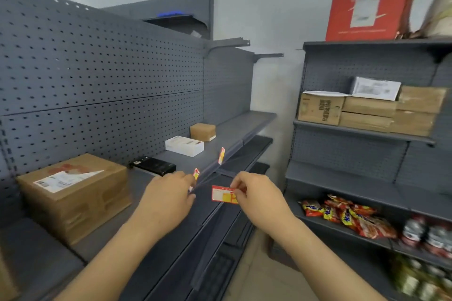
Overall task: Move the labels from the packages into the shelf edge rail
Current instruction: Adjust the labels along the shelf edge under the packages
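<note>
My right hand (254,194) pinches a red and yellow price label (223,194) by its right end, just off the grey shelf edge rail (208,176). My left hand (168,197) rests at the rail with its fingertips on a second label (196,175) that stands in the rail. A third label (221,154) stands in the rail farther along. On the shelf sit a large cardboard box (75,193), a black box (154,165), a white box (184,145) and a small brown box (203,131).
Grey pegboard backs the shelf on the left. Lower shelves (220,252) jut out below the rail. A second shelf unit on the right holds cardboard boxes (371,110), red snack packs (347,217) and bottles (428,234). A red board (367,10) stands on top.
</note>
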The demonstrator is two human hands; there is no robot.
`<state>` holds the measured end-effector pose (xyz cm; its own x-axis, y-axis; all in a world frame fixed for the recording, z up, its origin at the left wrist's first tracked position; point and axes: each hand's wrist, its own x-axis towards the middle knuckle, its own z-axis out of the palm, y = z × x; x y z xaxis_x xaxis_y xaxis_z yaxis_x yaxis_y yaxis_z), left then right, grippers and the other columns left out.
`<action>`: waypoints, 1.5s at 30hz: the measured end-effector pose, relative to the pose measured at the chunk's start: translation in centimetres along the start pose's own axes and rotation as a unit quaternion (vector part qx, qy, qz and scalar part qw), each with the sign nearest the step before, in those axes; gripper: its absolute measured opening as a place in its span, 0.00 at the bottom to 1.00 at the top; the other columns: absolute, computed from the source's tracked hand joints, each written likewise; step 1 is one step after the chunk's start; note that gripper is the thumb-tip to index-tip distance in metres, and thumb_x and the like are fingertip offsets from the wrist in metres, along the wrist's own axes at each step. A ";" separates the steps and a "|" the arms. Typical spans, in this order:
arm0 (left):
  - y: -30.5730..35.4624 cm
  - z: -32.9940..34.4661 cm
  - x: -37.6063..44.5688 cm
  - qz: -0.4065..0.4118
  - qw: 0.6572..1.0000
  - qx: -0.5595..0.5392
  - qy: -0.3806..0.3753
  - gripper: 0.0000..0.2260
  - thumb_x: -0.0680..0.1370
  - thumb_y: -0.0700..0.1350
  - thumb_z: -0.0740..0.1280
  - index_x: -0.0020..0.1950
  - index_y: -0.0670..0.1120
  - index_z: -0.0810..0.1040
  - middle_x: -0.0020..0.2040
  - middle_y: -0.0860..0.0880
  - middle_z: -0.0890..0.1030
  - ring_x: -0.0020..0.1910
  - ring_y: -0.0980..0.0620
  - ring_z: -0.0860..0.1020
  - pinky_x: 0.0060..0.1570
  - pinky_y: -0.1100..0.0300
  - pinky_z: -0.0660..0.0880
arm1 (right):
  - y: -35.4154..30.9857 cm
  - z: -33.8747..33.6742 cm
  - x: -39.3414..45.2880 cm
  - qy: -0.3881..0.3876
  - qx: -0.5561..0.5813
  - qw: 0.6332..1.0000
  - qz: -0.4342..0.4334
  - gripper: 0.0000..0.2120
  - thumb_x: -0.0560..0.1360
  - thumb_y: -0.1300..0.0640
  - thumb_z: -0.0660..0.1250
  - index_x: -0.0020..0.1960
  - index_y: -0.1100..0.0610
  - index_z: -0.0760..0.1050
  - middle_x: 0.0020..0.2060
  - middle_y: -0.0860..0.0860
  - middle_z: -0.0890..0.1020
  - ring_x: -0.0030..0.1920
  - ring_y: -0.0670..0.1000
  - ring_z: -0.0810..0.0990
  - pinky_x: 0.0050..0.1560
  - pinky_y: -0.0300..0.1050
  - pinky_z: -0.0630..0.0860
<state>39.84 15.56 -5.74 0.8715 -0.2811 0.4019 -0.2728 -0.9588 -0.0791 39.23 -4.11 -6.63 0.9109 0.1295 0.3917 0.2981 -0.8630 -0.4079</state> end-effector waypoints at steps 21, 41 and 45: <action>13.2 14.8 30.6 0.043 0.993 -0.106 -0.029 0.07 0.77 0.49 0.65 0.54 0.53 0.77 0.51 0.53 0.81 0.49 0.50 0.79 0.47 0.57 0.75 | 27.5 -2.5 17.2 0.029 -0.013 0.996 0.085 0.05 0.77 0.57 0.63 0.51 0.50 0.76 0.47 0.50 0.82 0.45 0.50 0.79 0.47 0.50 0.79; 18.0 27.0 49.6 -0.083 0.990 -0.042 -0.103 0.10 0.79 0.49 0.62 0.60 0.51 0.74 0.58 0.51 0.78 0.55 0.49 0.77 0.53 0.56 0.74 | 47.4 1.9 38.9 -0.087 0.046 0.995 -0.013 0.04 0.76 0.57 0.64 0.48 0.49 0.75 0.44 0.48 0.82 0.42 0.48 0.79 0.42 0.47 0.78; 15.9 29.9 53.1 -0.116 0.988 -0.027 -0.098 0.10 0.79 0.49 0.62 0.59 0.51 0.74 0.59 0.51 0.78 0.56 0.49 0.77 0.52 0.57 0.73 | 48.1 4.5 44.7 -0.106 0.053 0.992 -0.037 0.04 0.75 0.58 0.64 0.48 0.50 0.75 0.45 0.49 0.82 0.43 0.50 0.79 0.43 0.47 0.78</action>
<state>93.96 -15.80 -12.92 0.9736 -0.0619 0.2196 -0.0735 -0.9963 0.0449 95.57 -37.66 -12.44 0.9218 0.2994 0.2462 0.3839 -0.7931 -0.4728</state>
